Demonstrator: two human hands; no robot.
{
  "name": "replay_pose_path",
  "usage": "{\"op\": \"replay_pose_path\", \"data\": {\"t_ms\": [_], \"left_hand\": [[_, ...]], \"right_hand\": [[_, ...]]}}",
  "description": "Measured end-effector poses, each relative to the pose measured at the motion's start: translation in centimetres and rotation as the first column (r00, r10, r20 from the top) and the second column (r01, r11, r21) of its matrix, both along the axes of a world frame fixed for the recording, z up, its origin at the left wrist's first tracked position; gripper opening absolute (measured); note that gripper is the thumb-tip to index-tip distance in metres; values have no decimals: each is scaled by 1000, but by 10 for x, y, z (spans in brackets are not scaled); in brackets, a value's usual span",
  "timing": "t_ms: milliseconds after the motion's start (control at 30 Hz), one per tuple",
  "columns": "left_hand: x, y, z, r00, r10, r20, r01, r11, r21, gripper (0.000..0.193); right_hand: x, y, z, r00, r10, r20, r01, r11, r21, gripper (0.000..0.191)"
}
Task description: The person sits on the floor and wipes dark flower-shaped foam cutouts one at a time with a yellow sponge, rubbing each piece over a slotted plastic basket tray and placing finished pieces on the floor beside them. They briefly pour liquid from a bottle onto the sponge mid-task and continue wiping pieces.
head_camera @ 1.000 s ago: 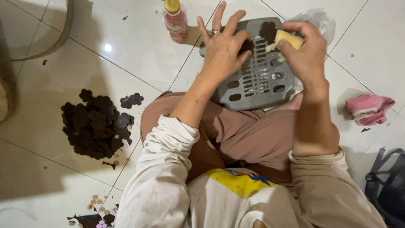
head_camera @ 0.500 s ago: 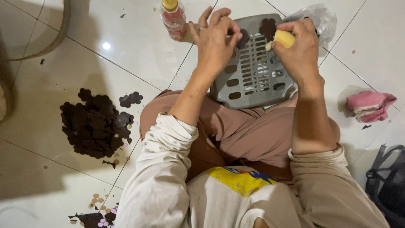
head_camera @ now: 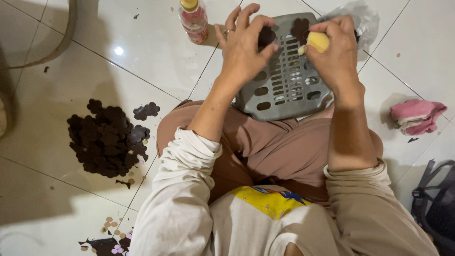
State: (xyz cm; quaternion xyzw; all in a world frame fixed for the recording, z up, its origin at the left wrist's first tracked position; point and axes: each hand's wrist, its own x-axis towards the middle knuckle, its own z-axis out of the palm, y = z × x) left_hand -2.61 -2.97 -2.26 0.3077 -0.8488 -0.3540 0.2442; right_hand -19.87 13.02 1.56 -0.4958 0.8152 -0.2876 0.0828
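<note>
Head view looks straight down on my two bare hands at work over a grey slotted plastic tray (head_camera: 289, 90) that leans on my lap, its far edge toward the white tiled floor (head_camera: 142, 47). My left hand (head_camera: 244, 50) rests on the upper left part of the tray, fingers curled down, the fingertips (head_camera: 271, 47) pinching a dark flower-shaped cutout (head_camera: 266, 35) against the plastic. My right hand (head_camera: 336, 52) is clenched around a small yellow sponge-like block (head_camera: 317, 41), which it presses to the tray just beside a second dark cutout (head_camera: 299, 28) lying near the top rim. Behind the right hand a crumpled clear plastic bag (head_camera: 365, 19) touches the tray's far corner. A small bottle with pink liquid and a yellow cap (head_camera: 193, 19) stands upright on the floor, near the left hand but apart from it. Well to the left lies a heap of the same dark flower cutouts (head_camera: 106, 137), with one loose piece (head_camera: 146, 110) just beside it. A folded pink cloth (head_camera: 418, 116) sits on the tiles to the right, and a dark bag strap (head_camera: 433, 199) shows at the lower right edge.
</note>
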Motion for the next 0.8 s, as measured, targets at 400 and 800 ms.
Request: {"op": "replay_pose_path", "data": {"t_ms": [400,800], "left_hand": [[-2,4,-1,997,-69,46,67,997,39,51],[-2,4,9,998,-55,9,53,990,130,30]], "right_hand": [[-9,-1,0,999,44,1,-44,998,-55,26],[12,-3,25,887,-37,461,2,997,75,22]]}}
